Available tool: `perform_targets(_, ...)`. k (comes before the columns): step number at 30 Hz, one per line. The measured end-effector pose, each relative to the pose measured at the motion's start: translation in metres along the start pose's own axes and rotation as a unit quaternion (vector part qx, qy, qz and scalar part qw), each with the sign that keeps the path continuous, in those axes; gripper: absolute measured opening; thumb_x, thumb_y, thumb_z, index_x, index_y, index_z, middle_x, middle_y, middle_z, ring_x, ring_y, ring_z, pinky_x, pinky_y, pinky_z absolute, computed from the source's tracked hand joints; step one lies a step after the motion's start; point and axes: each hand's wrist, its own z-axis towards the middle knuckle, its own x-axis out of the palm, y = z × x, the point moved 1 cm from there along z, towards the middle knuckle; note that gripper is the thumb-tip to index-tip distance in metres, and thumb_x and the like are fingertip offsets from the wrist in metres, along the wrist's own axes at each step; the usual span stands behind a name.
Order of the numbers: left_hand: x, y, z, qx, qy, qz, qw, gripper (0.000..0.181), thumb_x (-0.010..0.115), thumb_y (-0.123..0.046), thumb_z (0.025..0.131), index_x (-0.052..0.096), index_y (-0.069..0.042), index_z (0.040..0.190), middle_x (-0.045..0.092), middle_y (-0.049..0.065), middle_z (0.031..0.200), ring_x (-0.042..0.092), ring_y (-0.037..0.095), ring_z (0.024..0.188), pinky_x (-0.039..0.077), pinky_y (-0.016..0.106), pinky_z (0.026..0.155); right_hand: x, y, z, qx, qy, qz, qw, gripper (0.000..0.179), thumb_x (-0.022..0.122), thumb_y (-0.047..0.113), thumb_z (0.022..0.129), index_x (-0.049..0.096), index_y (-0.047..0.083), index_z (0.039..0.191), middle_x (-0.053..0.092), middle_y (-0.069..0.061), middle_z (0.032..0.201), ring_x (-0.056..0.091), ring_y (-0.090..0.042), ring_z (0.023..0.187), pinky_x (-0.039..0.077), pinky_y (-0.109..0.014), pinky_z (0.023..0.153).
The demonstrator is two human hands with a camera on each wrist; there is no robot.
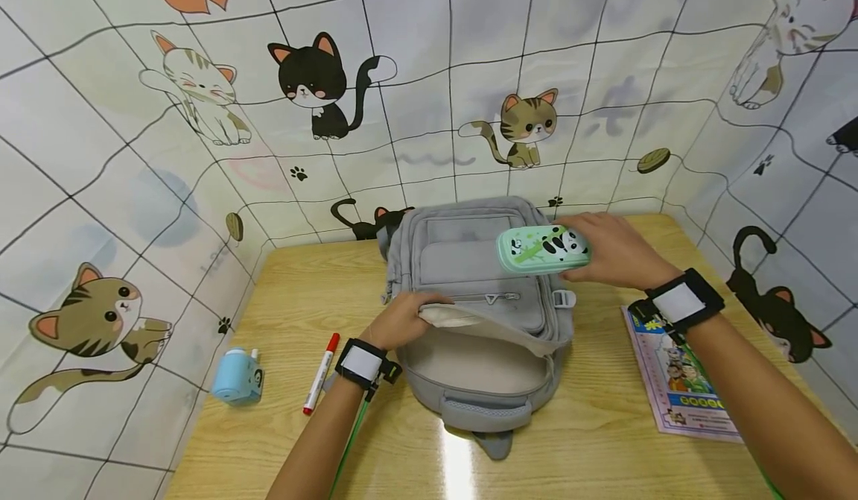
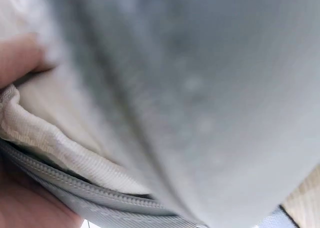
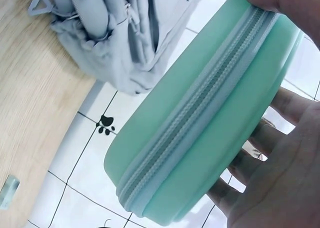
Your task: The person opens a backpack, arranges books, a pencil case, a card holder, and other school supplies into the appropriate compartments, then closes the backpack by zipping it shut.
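A grey backpack [image 1: 476, 261] lies on the table with its main compartment unzipped, showing a cream lining [image 1: 476, 358]. My left hand [image 1: 400, 323] grips the edge of the opening at its left side and holds the flap up. In the left wrist view, the thumb and fingers pinch the zipper edge [image 2: 85, 188] with its pale binding; grey fabric blurs across most of that view. My right hand [image 1: 606, 250] holds a mint green pencil case [image 1: 543, 250] with pandas on it above the backpack's upper right part. Its zipper [image 3: 195, 108] is closed in the right wrist view.
Left of the backpack lie a red-capped white marker [image 1: 322, 373] and a blue pencil sharpener [image 1: 237, 375]. A colourful booklet [image 1: 684, 388] rests at the right, partly under my right forearm. Behind the wooden table [image 1: 302, 276] hangs a cat-patterned sheet [image 1: 415, 112].
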Motion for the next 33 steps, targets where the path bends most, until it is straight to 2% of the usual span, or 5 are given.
perform_targets(4, -0.002, 0.001, 0.004, -0.004, -0.013, 0.004, 0.9999, 0.035, 0.065, 0.004, 0.095, 0.077, -0.006, 0.126, 0.079, 0.011, 0.120, 0.077, 0.021, 0.104, 0.062, 0.037, 0.092, 0.000, 0.006, -0.001, -0.009, -0.002, 0.003, 1.0000, 0.092, 0.099, 0.035, 0.071, 0.058, 0.008, 0.150, 0.064, -0.022, 0.144, 0.060, -0.043, 0.127, 0.044, -0.063, 0.104)
perform_targets(10, -0.003, 0.000, 0.010, -0.033, -0.023, 0.012, 0.9991, 0.030, 0.070, -0.004, 0.098, 0.074, -0.006, 0.128, 0.079, 0.012, 0.118, 0.077, 0.021, 0.100, 0.061, 0.038, 0.087, -0.001, 0.016, -0.004, -0.020, -0.001, 0.005, 0.9998, 0.094, 0.099, 0.036, 0.071, 0.058, 0.008, 0.150, 0.061, -0.023, 0.147, 0.057, -0.046, 0.133, 0.040, -0.068, 0.109)
perform_targets(20, -0.005, 0.000, 0.016, -0.055, -0.058, 0.011, 0.9967, 0.031, 0.076, -0.005, 0.096, 0.074, -0.002, 0.126, 0.080, 0.016, 0.113, 0.075, 0.021, 0.093, 0.060, 0.036, 0.081, -0.004, 0.039, -0.011, -0.049, -0.008, 0.016, 0.9986, 0.092, 0.099, 0.033, 0.071, 0.058, 0.009, 0.150, 0.061, -0.022, 0.148, 0.052, -0.047, 0.139, 0.036, -0.070, 0.115)
perform_targets(26, -0.007, 0.000, 0.019, -0.062, -0.075, 0.019, 0.9950, 0.029, 0.076, -0.005, 0.096, 0.074, 0.000, 0.124, 0.079, 0.017, 0.111, 0.074, 0.024, 0.092, 0.060, 0.041, 0.082, -0.004, 0.062, -0.017, -0.080, -0.016, 0.021, 0.9965, 0.091, 0.100, 0.038, 0.070, 0.060, 0.012, 0.147, 0.065, -0.015, 0.143, 0.057, -0.039, 0.133, 0.041, -0.063, 0.110)
perform_targets(33, -0.010, 0.001, 0.025, -0.061, -0.094, 0.028, 0.9933, 0.017, 0.073, -0.004, 0.098, 0.074, -0.002, 0.115, 0.077, 0.012, 0.097, 0.065, 0.016, 0.077, 0.054, 0.032, 0.073, -0.003, 0.084, -0.024, -0.110, -0.013, 0.017, 0.9937, 0.089, 0.097, 0.041, 0.071, 0.060, 0.014, 0.147, 0.065, -0.010, 0.143, 0.059, -0.034, 0.130, 0.044, -0.059, 0.105)
